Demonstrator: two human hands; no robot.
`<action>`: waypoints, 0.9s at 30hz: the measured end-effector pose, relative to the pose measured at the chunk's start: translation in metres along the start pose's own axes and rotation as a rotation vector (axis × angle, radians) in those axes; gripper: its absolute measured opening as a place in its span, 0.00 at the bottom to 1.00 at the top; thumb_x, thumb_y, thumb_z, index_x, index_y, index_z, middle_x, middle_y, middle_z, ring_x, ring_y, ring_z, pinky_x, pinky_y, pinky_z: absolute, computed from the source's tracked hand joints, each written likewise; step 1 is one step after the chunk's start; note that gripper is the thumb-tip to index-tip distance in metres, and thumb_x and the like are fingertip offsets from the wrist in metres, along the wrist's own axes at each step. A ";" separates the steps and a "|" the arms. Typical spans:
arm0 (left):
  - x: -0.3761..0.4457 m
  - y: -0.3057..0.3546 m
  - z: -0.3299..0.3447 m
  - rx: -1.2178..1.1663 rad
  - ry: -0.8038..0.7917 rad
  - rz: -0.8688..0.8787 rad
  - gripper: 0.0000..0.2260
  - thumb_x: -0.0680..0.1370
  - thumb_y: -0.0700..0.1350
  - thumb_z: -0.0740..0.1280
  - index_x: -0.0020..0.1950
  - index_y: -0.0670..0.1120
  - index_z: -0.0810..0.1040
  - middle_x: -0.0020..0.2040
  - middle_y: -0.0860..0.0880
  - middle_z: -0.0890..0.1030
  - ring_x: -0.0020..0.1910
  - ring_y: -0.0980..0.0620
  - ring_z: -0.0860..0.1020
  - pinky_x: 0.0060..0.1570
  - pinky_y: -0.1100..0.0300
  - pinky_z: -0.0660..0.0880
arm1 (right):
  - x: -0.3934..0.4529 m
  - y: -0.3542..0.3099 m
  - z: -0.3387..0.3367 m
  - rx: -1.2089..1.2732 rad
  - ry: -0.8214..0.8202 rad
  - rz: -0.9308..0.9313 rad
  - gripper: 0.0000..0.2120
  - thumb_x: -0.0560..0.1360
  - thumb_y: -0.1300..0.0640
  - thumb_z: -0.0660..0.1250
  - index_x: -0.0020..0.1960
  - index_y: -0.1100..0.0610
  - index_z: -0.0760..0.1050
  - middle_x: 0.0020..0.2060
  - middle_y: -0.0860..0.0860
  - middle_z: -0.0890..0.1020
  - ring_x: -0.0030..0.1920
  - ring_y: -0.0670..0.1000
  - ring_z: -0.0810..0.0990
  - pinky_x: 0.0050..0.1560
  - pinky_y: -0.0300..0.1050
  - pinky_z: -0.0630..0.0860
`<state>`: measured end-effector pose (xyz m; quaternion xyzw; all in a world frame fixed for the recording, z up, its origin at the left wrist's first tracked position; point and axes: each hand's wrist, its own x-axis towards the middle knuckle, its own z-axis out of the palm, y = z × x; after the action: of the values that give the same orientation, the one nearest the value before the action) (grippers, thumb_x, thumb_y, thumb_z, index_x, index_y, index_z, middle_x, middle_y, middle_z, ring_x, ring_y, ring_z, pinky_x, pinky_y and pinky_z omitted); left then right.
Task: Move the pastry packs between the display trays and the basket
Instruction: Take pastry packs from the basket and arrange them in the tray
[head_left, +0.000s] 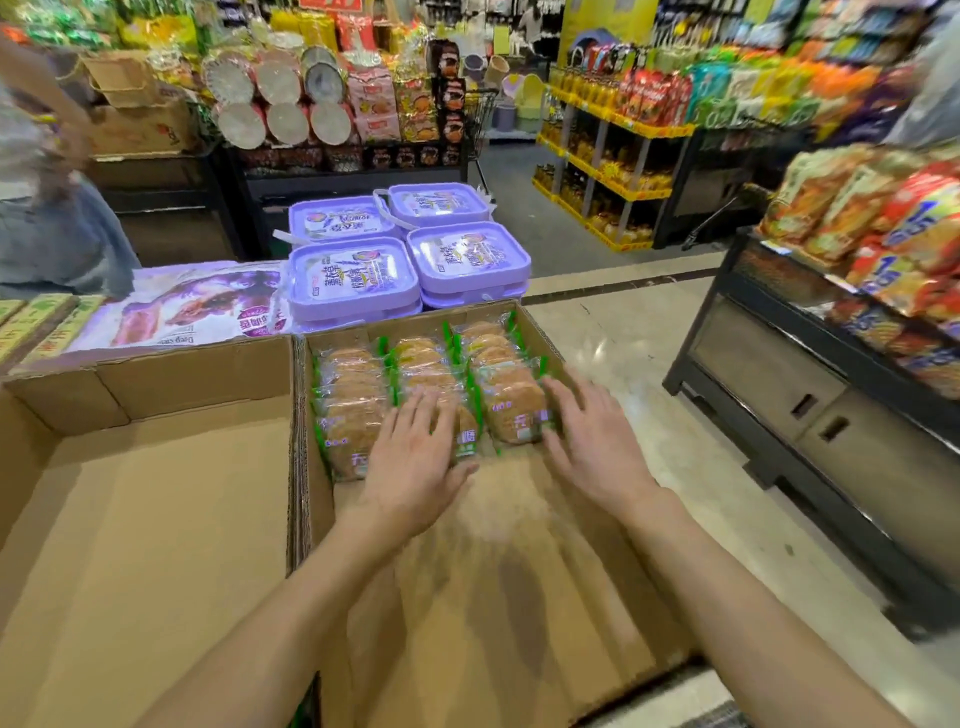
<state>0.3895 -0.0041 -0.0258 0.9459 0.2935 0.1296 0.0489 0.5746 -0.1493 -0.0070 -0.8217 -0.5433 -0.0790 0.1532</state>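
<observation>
Three rows of clear pastry packs (358, 384) with green edges fill the far half of a cardboard display tray (524, 597). My left hand (415, 462) lies flat, fingers straight, on the front pack of the middle row. My right hand (587, 436) reaches with spread fingers to the right edge of the front pack (511, 415) of the right row. A second cardboard tray (145, 519) on the left holds nothing. No basket is in view.
Purple lidded tubs (410, 260) stand stacked just behind the trays. A person in grey (47, 228) stands at the far left. A dark shelf unit (831, 395) of snack bags runs along the right, with a tiled aisle between.
</observation>
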 end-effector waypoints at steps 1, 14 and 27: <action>-0.005 0.015 -0.002 -0.048 -0.005 0.065 0.35 0.80 0.64 0.60 0.81 0.46 0.59 0.80 0.42 0.61 0.79 0.40 0.59 0.76 0.44 0.59 | -0.019 0.004 -0.014 -0.004 0.023 0.073 0.29 0.78 0.52 0.68 0.76 0.57 0.66 0.74 0.61 0.68 0.71 0.62 0.69 0.71 0.56 0.67; -0.171 0.238 -0.011 -0.565 -0.195 0.713 0.24 0.81 0.61 0.60 0.73 0.50 0.70 0.67 0.51 0.75 0.66 0.49 0.72 0.63 0.51 0.70 | -0.411 -0.039 -0.107 -0.069 0.040 1.005 0.24 0.81 0.44 0.64 0.75 0.51 0.69 0.73 0.48 0.69 0.73 0.51 0.66 0.71 0.48 0.65; -0.329 0.413 0.091 -0.461 -0.541 0.819 0.30 0.78 0.65 0.54 0.70 0.46 0.74 0.62 0.45 0.80 0.61 0.43 0.77 0.58 0.49 0.76 | -0.675 -0.011 -0.107 0.108 0.074 1.367 0.23 0.82 0.41 0.60 0.74 0.46 0.67 0.73 0.45 0.69 0.72 0.48 0.65 0.72 0.45 0.65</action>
<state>0.3776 -0.5326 -0.1152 0.9471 -0.1583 -0.0492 0.2747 0.3000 -0.7676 -0.1042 -0.9679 0.0999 0.0345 0.2281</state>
